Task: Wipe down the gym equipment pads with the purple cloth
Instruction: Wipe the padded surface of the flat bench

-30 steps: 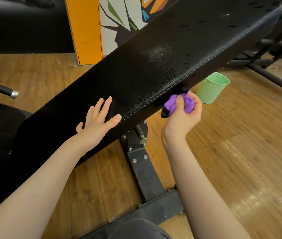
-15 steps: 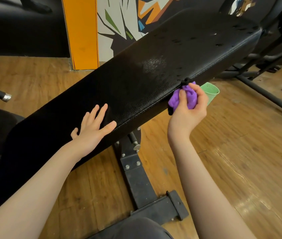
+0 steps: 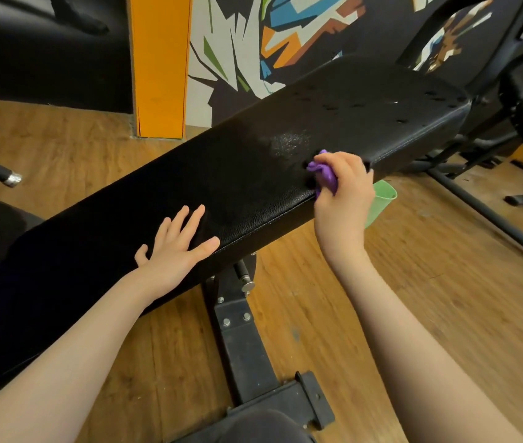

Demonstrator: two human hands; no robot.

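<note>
now right hand (image 3: 343,190) grips purple cloth (image 3: 324,174) on bench pad (image 3: 253,174) edge.

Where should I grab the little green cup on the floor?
Grip the green cup by its open rim, coming down from above on its far right side. It stands upright past the bench pad, and the right hand with the purple cloth hides its near side. That's my best guess.

Wood-plank floor (image 3: 413,314), an orange pillar (image 3: 159,65) (beside a colourful mural (image 3: 253,43)).
</note>
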